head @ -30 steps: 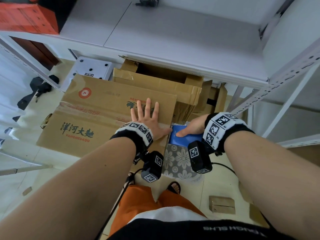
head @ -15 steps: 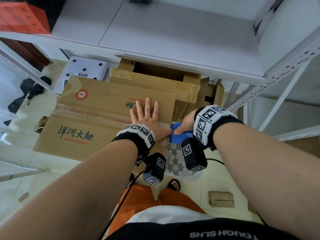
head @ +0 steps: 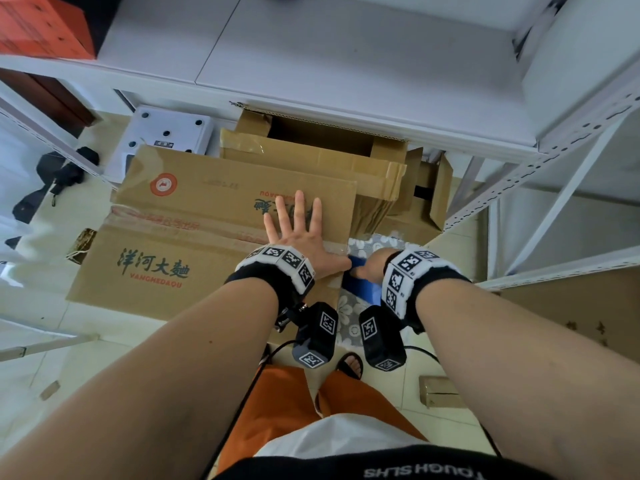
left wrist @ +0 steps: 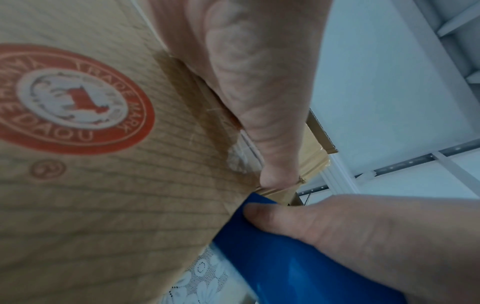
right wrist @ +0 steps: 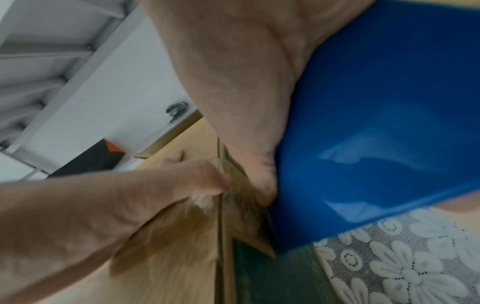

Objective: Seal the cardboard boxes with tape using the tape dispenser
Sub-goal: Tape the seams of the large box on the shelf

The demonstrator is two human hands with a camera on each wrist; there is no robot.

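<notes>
A large brown cardboard box (head: pixel 166 237) with printed lettering lies closed before me, old tape along its seam. My left hand (head: pixel 301 233) presses flat on its top near the right end, fingers spread; its thumb (left wrist: pixel 259 102) lies on the tape at the box's edge (left wrist: pixel 103 185). My right hand (head: pixel 372 266) grips a blue tape dispenser (head: pixel 360 285) against the box's right end, thumb on top (left wrist: pixel 337 226). The right wrist view shows the blue dispenser (right wrist: pixel 376 123) held against the box corner, with the left hand (right wrist: pixel 103 205) beside it. The tape roll is hidden.
An open cardboard box (head: pixel 318 147) sits behind, under a white metal shelf (head: pixel 346 81). A floral-patterned surface (head: pixel 349 317) lies below the dispenser. A small carton (head: pixel 440 391) lies on the tiled floor at right, a white device (head: pixel 166 133) at back left.
My right hand has brought the blue dispenser left, up against the box's right end beside the left thumb. The left hand has stayed flat on the box top.
</notes>
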